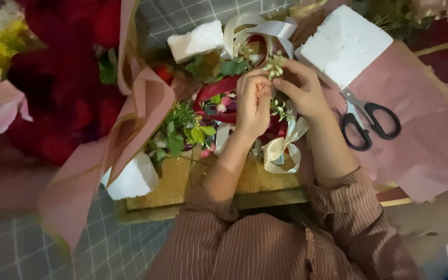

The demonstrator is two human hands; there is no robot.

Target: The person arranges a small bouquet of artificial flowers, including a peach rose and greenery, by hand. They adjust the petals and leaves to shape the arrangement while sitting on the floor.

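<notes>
Cream ribbon [281,148] and greenery are heaped on a gold box [208,181] in the head view. A small green sprig [274,65] is pinched in the right hand [302,91], its grip closed; the left hand [253,101], fingers curled together, steadies the arrangement. Black scissors [369,122] lie within reach on pink paper [426,129]

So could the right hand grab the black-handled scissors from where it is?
Probably yes: the black-handled scissors lie uncovered on the pink wrapping paper just beside the right hand, though its fingers currently pinch a small green sprig.
</notes>
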